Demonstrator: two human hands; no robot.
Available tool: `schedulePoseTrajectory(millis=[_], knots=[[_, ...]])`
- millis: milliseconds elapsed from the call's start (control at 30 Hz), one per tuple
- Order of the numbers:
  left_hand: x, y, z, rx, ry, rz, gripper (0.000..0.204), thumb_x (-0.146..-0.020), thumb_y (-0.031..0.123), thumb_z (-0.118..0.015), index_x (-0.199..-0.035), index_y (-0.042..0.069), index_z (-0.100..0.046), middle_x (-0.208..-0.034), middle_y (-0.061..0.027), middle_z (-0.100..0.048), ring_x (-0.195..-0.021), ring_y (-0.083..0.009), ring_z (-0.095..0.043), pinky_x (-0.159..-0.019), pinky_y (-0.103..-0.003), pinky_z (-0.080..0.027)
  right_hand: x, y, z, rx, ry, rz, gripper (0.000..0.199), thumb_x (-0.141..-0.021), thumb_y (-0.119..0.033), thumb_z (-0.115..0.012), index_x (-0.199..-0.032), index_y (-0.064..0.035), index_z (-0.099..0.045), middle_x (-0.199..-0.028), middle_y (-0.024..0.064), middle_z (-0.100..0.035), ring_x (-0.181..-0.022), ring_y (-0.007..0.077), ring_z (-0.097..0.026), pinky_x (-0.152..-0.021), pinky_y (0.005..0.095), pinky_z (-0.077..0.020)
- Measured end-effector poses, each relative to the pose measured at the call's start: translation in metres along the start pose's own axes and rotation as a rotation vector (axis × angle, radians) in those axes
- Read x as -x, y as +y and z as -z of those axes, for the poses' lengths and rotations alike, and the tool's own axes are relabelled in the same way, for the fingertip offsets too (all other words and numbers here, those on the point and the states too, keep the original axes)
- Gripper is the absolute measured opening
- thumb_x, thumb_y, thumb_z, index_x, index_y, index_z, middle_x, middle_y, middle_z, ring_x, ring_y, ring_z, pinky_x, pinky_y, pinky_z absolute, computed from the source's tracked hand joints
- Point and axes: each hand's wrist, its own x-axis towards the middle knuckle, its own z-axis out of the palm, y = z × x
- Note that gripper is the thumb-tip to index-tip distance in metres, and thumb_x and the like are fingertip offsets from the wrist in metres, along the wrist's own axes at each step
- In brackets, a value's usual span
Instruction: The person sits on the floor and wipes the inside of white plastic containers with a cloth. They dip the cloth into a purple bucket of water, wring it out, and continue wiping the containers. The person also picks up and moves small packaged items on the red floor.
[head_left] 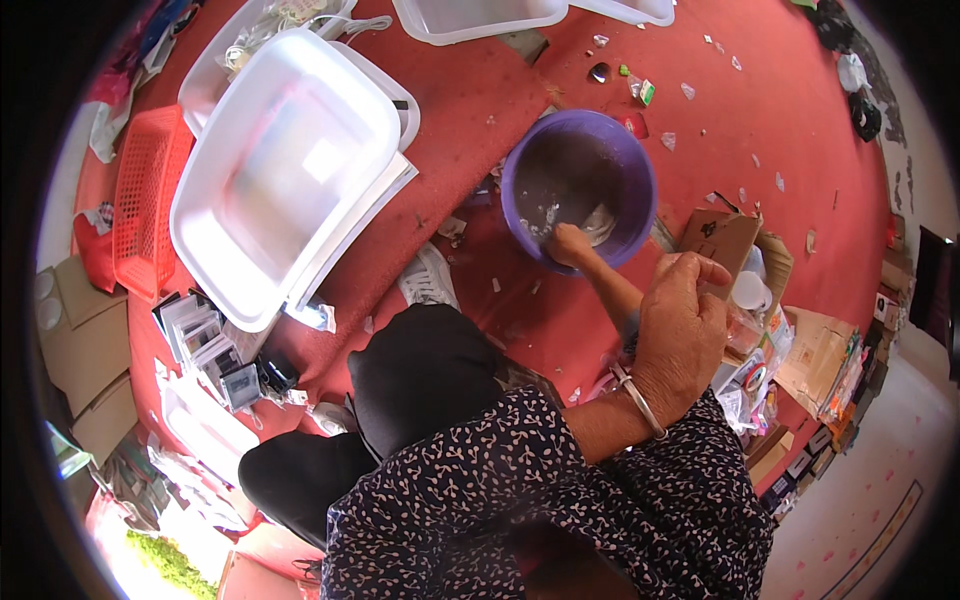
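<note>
A purple bucket [648,190] with dark, murky water in it stands on the red floor ahead of me. My right hand [568,244] reaches over its near rim and down into it, the knuckles bent; whatever the closed fingers hold is hidden. Beside that hand lies a pale, shiny patch [600,222], cloth or wet reflection, I cannot tell which. My left hand [685,320], with a silver bangle [640,402] at the wrist, is raised to the right of the bucket. Its fingers are curled in, and no object shows in them.
White plastic tubs [375,180] are stacked at the left, beside a red slotted basket [150,190]. Small boxes [200,335] lie below them. An open cardboard box [722,240] of mixed goods stands at the right. Scraps of plastic litter the red floor [800,120].
</note>
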Motion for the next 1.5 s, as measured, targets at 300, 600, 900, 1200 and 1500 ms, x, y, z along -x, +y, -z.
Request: schedulePoseTrajectory(millis=[300,600,900,1200,1500], knots=[[-0.001,-0.006,-0.001,-0.010,0.011,0.032,0.013,-0.076,0.000,-0.046,-0.086,-0.001,-0.054,-0.088,-0.0088,-0.051,-0.072,-0.0141,-0.052,-0.069,-0.025,-0.044,-0.084,-0.044,0.070,-1.529,0.174,-0.053,0.009,-0.067,0.002,-0.051,-0.072,0.0010,-0.058,-0.066,0.0094,-0.056,-0.055,0.0198,-0.055,-0.044,0.0281,-0.0429],[-0.004,0.002,0.003,0.024,0.059,-0.010,0.013,-0.075,-0.001,-0.046,-0.086,-0.001,-0.054,-0.088,-0.0103,-0.051,-0.075,-0.0165,-0.051,-0.069,-0.027,-0.043,-0.102,0.076,0.099,-2.405,0.825,-0.387,0.015,-0.078,0.005,-0.048,-0.093,0.0006,-0.049,-0.090,0.0131,-0.053,-0.086,0.0266,-0.055,-0.071,0.0336,-0.0518],[-0.002,0.001,-0.002,-0.025,0.023,-0.077,0.014,-0.075,0.001,-0.046,-0.086,-0.001,-0.054,-0.091,-0.0110,-0.051,-0.083,-0.0193,-0.052,-0.073,-0.029,-0.043,-0.118,0.006,0.086,-1.928,0.640,-0.105,0.026,-0.071,0.012,-0.047,-0.090,-0.0054,-0.051,-0.079,0.0103,-0.055,-0.063,0.0226,-0.056,-0.048,0.0287,-0.0464],[-0.002,-0.001,-0.002,-0.025,0.030,-0.052,0.015,-0.074,0.001,-0.045,-0.086,-0.001,-0.054,-0.088,-0.0108,-0.051,-0.080,-0.0178,-0.052,-0.072,-0.028,-0.044,-0.029,-0.014,0.015,-1.035,0.122,0.229,0.019,-0.067,0.008,-0.046,-0.078,-0.0023,-0.057,-0.063,0.0006,-0.054,-0.059,0.0068,-0.049,-0.052,0.0218,-0.0393],[-0.002,-0.001,0.000,-0.052,0.020,-0.054,0.014,-0.074,-0.001,-0.044,-0.084,-0.002,-0.053,-0.088,-0.0110,-0.050,-0.075,-0.0170,-0.053,-0.068,-0.029,-0.043,0.051,0.031,0.126,-1.721,0.178,0.239,0.024,-0.064,0.008,-0.041,-0.079,-0.0053,-0.054,-0.076,0.0070,-0.059,-0.066,0.0171,-0.056,-0.057,0.0242,-0.0452]])
